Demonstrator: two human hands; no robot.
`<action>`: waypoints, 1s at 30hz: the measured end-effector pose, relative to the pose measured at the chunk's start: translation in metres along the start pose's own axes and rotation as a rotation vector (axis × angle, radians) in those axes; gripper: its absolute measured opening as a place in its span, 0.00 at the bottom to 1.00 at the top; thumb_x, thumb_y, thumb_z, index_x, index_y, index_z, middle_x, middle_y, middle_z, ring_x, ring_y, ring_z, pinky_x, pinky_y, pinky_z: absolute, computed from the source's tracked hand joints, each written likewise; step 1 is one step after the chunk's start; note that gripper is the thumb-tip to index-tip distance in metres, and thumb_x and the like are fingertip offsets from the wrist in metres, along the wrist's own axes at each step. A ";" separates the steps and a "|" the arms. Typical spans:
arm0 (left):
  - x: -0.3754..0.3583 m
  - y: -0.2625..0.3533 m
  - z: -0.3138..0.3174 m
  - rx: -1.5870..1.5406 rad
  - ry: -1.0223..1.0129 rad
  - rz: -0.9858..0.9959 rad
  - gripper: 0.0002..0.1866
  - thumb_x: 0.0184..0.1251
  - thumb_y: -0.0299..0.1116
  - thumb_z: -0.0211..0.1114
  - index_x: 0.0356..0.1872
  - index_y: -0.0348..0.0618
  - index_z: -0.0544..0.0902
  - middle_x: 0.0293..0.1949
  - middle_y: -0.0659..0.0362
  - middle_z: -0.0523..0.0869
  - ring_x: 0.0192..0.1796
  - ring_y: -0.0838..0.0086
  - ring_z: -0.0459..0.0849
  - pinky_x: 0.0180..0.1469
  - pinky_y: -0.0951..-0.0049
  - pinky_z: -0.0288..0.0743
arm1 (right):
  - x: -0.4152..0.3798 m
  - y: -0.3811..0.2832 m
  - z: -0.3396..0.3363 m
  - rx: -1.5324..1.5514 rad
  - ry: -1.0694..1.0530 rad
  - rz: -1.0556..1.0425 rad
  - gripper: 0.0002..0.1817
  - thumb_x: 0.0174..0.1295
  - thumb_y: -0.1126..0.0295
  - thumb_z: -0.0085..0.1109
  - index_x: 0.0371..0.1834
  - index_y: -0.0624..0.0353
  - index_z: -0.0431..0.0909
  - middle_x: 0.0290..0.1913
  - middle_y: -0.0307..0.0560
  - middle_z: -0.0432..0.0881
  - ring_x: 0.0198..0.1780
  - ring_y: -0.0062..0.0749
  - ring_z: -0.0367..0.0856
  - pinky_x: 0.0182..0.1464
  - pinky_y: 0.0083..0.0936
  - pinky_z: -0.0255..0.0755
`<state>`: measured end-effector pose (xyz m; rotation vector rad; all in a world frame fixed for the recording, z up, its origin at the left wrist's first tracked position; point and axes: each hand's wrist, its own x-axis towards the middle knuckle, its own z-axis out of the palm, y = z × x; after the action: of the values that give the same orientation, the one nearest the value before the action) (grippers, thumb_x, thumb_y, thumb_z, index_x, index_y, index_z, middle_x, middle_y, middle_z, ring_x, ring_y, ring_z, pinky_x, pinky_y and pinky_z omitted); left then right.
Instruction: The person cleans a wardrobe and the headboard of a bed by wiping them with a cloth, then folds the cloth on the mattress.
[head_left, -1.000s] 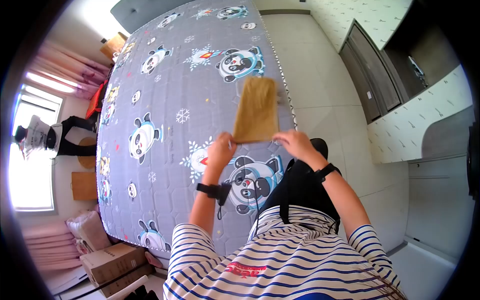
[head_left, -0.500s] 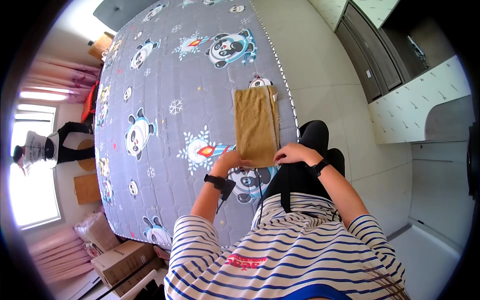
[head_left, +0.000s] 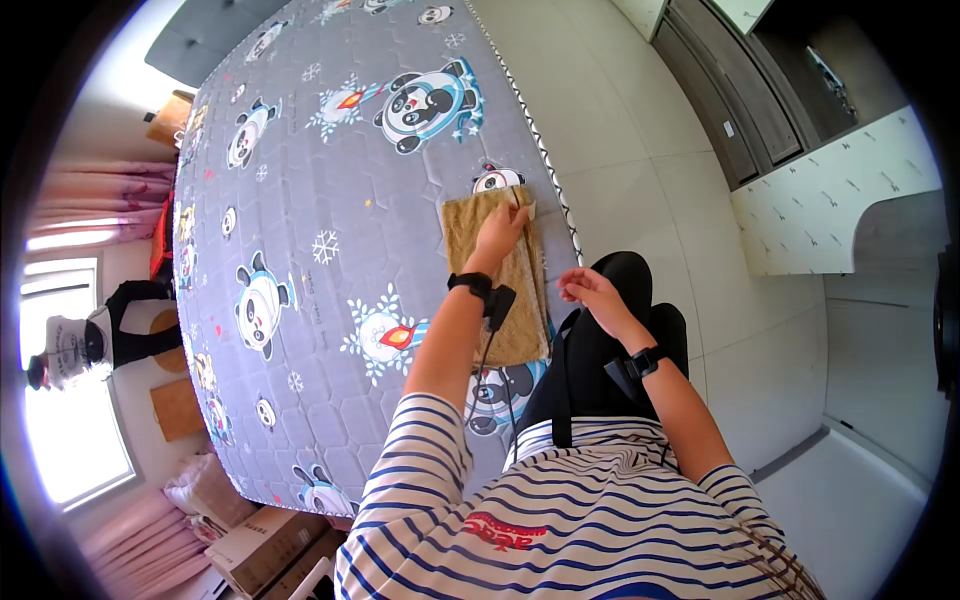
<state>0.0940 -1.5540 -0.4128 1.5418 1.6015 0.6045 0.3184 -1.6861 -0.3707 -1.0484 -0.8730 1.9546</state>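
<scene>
A folded brown towel [head_left: 518, 320] lies on the grey panda-print bed cover [head_left: 300, 180], close to the bed's right edge. My left hand [head_left: 502, 232] reaches over the towel to its far end, fingers bent and closed at the far right corner, near a small white tag. What it pinches there is too small to make out. My right hand [head_left: 592, 290] hovers over my lap to the right of the towel, touching nothing, with its fingers loosely curled and apart. Both wrists wear black bands, and a thin dark cord hangs from the left one.
Another person [head_left: 75, 350] is by the bright window at the left. Cardboard boxes [head_left: 262, 545] stand at the bed's lower left corner. Tiled floor [head_left: 640, 210] runs along the right, beside a cabinet and a patterned desk [head_left: 840, 215].
My left hand has moved from the towel's near edge to its far end. My right hand has let go of the near corner and moved right. The view has shifted slightly.
</scene>
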 end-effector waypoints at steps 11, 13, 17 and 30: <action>-0.003 -0.007 -0.003 -0.070 0.110 -0.087 0.17 0.52 0.36 0.75 0.38 0.40 0.78 0.26 0.61 0.81 0.30 0.74 0.81 0.35 0.70 0.75 | 0.068 -0.006 -0.004 -0.483 0.095 -0.007 0.12 0.67 0.77 0.53 0.52 0.61 0.76 0.45 0.39 0.81 0.43 0.22 0.81 0.47 0.21 0.75; -0.002 -0.013 -0.002 -0.243 0.104 -0.124 0.17 0.53 0.37 0.76 0.37 0.39 0.79 0.25 0.62 0.81 0.27 0.76 0.81 0.31 0.72 0.76 | 0.103 -0.013 0.000 -0.477 0.139 -0.007 0.12 0.66 0.78 0.53 0.52 0.61 0.76 0.47 0.41 0.82 0.43 0.22 0.82 0.47 0.21 0.75; -0.003 0.015 -0.010 -0.248 0.132 -0.197 0.16 0.56 0.39 0.75 0.36 0.39 0.80 0.23 0.62 0.81 0.22 0.79 0.80 0.24 0.74 0.74 | 0.175 -0.027 0.000 -0.925 0.332 -0.554 0.13 0.63 0.73 0.58 0.51 0.59 0.77 0.55 0.47 0.79 0.47 0.37 0.83 0.49 0.31 0.76; 0.013 0.010 -0.023 -0.423 0.022 -0.427 0.17 0.64 0.42 0.70 0.28 0.37 0.81 0.18 0.60 0.84 0.13 0.78 0.79 0.16 0.80 0.70 | 0.199 -0.053 -0.004 -1.032 0.190 -0.364 0.12 0.59 0.67 0.65 0.40 0.58 0.74 0.29 0.47 0.81 0.33 0.41 0.81 0.37 0.34 0.74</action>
<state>0.0819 -1.5354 -0.3949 0.8562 1.6251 0.6658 0.2587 -1.4912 -0.4022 -1.4456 -1.8789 1.0202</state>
